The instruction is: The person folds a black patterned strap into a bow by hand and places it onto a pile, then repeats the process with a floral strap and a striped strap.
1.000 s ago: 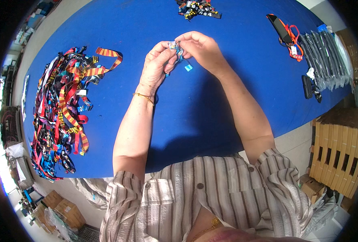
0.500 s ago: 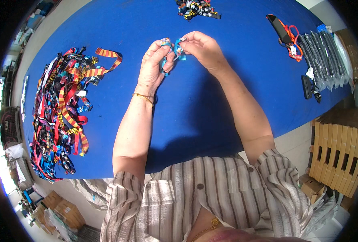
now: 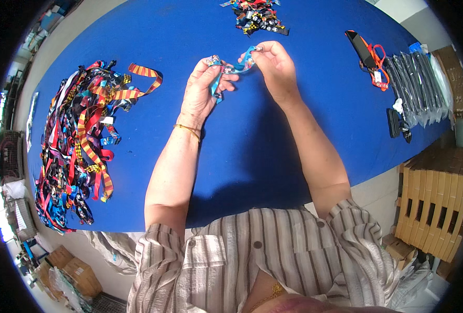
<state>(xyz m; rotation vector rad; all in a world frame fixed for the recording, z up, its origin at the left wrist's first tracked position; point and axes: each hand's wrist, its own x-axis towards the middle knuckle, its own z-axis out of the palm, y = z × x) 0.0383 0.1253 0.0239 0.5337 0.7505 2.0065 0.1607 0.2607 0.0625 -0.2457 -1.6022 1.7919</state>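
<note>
Head view, blue ribbon (image 3: 249,60), long axis crosswise (tail (image 3: 214,89) nearward)

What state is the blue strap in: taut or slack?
Slack: the blue strap curves between left hand and right hand, with another length trailing from the left.

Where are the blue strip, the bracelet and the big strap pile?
Blue strip (image 3: 247,63): head view, its middle stretch.
Bracelet (image 3: 188,128): head view, middle of its band.
Big strap pile (image 3: 78,141): head view, its middle.

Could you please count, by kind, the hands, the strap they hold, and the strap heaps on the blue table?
Hands: 2 (left hand, right hand)
Blue patterned strap: 1
Strap heaps: 2 (left heap, far heap)
Total: 5
</note>
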